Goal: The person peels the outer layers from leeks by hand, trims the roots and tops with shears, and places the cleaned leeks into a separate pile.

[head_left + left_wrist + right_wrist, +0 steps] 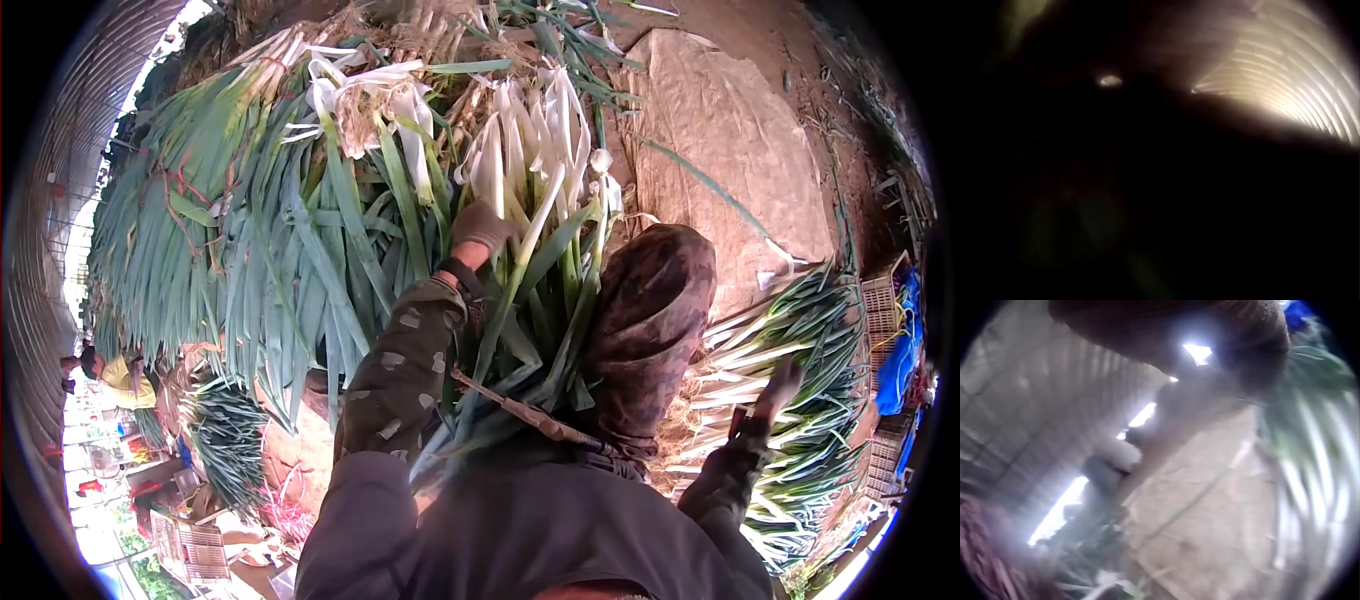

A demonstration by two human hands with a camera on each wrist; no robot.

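Observation:
In the head view my left hand (485,228), in a brownish glove, grips stalks among a bundle of large green onions (540,130) with white shanks and long green leaves. Its fingertips are hidden among the stalks, and the left wrist view is almost wholly dark. Over a row of trimmed green onions (740,400) on the right hangs my right hand (778,390), blurred. In the right wrist view the same hand (1179,331) spans the top, with a bright gap by its fingers and nothing held; white stalks (1313,462) lie beside it.
A big heap of green onions (190,220) covers the left. Brown sheeting (720,150) lies ahead, with a lone green onion on it. My bent knee (650,320) stands between the bundle and the row. Crates (880,320) and blue cloth (900,350) stand far right; another person (125,380) is far left.

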